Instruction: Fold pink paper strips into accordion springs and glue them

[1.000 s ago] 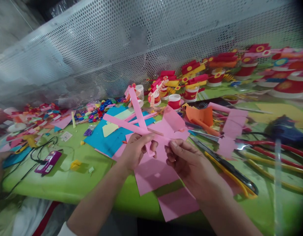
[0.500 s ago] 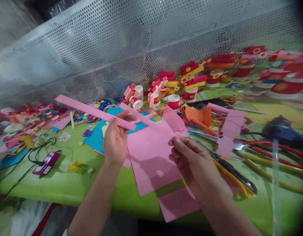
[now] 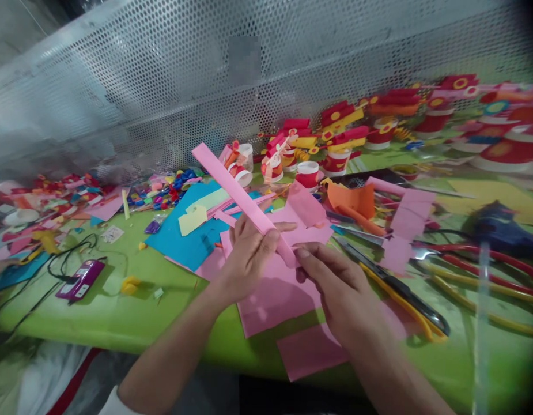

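Just above the near edge of a cluttered green surface (image 3: 162, 328), seen from the head camera, a pink paper strip (image 3: 238, 190) slants up from a person's fingers. The left hand (image 3: 249, 251) grips it between thumb and fingers; the right hand (image 3: 335, 276) pinches at its lower end, though whether a second strip shares that pinch cannot be told. A light, even hold would likely keep the thin paper flat and uncreased. Pink sheets (image 3: 275, 305) lie beneath, blue paper (image 3: 171, 245) to their left. Scissors (image 3: 404, 305) with black-and-yellow handles rest just beside the right wrist, probably the chief obstacle; farther right lies what looks like a dark blue glue gun (image 3: 499, 230). A purple power strip (image 3: 82, 279) sits toward the left, while red paper-cup models (image 3: 344, 144) line the far edge before a perforated metal panel (image 3: 162, 86).
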### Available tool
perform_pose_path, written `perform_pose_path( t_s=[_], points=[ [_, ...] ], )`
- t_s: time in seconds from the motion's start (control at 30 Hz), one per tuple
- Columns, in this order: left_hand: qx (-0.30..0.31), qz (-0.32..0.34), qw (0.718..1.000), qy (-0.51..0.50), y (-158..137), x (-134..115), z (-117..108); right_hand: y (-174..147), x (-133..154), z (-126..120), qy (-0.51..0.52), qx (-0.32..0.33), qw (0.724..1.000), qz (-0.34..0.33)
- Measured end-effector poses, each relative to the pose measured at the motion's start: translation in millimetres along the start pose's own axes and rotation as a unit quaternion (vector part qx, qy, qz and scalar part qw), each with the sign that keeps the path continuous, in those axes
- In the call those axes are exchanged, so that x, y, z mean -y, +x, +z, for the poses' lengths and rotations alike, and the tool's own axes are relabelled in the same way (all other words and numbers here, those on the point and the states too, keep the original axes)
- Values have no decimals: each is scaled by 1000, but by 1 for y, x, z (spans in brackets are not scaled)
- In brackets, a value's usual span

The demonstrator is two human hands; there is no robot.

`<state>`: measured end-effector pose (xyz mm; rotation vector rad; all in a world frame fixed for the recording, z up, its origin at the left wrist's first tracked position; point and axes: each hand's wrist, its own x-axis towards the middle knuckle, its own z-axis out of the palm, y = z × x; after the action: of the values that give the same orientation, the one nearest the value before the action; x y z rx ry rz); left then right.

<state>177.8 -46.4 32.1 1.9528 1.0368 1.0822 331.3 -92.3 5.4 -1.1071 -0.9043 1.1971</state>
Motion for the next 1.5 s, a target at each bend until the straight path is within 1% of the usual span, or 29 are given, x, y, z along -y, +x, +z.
perform_pose_path(
  t_s=[0.13,0.27,0.33,0.4,0.47,0.5,0.57,0.63,0.67,0.7,0.73,0.8,0.87,0.9,0.93,0.97,1.03,1.07,1.1,1.13,1.17,1.2,1.23,1.27,1.3,1.33,1.37,1.4,1.5],
  points=[
    [-26,-1,1000,1,2,2,1,-2,4,0,-49,29,998,-29],
    [-43,-7,999,-12,1,2,2,-2,-2,0,-79,59,995,-25],
    [-39,-6,999,7,-1,2,3,-1,-6,-1,-77,62,995,-22],
    [-55,2,998,24,-2,3,3,0,-6,-1,-69,49,996,-12],
    [-114,18,993,22,-2,5,1,0,-5,-1,-45,22,999,-5],
    [-159,23,987,10,-1,6,0,1,-3,-1,-26,9,1000,-2],
    [-260,15,965,-39,3,10,-4,2,-1,-1,16,-8,1000,4],
    [-339,-32,931,-134,9,15,-8,3,0,-1,51,-12,999,10],
    [-353,-72,912,-196,12,17,-9,3,-1,-1,64,-11,998,14],
    [-346,-120,893,-262,14,19,-8,4,-1,-1,77,-10,997,17],
    [-317,-171,874,-327,16,20,-6,4,-1,-1,88,-8,996,21],
    [-214,-257,838,-431,15,20,1,5,-2,-2,114,-2,993,33],
    [-111,-297,809,-495,12,17,11,6,-2,-2,136,-1,990,48],
    [-83,-307,794,-519,10,16,15,6,-1,-2,144,-2,988,55],
    [-78,-316,778,-537,9,15,18,7,-1,-1,150,-5,987,61],
    [-91,-320,764,-552,8,15,20,7,0,-1,157,-9,985,68],
    [-147,-323,739,-573,9,17,19,6,2,0,171,-14,982,77],
    [-173,-318,730,-580,10,18,17,6,3,0,178,-15,981,80],
    [-185,-313,723,-588,10,19,16,6,3,0,184,-15,979,82],
    [-175,-313,719,-595,11,20,15,5,3,0,188,-15,978,84],
    [-142,-315,722,-600,10,20,16,5,4,0,190,-15,978,84],
    [-95,-312,732,-599,9,21,17,4,4,0,190,-13,978,85],
    [-46,-300,750,-588,8,20,19,4,4,0,188,-8,978,87],
    [-5,-281,775,-566,6,20,21,4,4,0,184,-2,979,88],
    [20,-256,804,-537,4,19,24,4,4,0,180,6,980,89],
    [25,-228,830,-508,2,19,26,4,4,1,174,15,981,89],
    [13,-205,850,-485,1,19,27,4,5,1,167,22,982,87],
    [-7,-191,863,-468,0,19,27,4,5,1,160,26,983,84],
    [-43,-177,874,-451,0,19,23,4,3,2,134,25,989,58]
  ],
)
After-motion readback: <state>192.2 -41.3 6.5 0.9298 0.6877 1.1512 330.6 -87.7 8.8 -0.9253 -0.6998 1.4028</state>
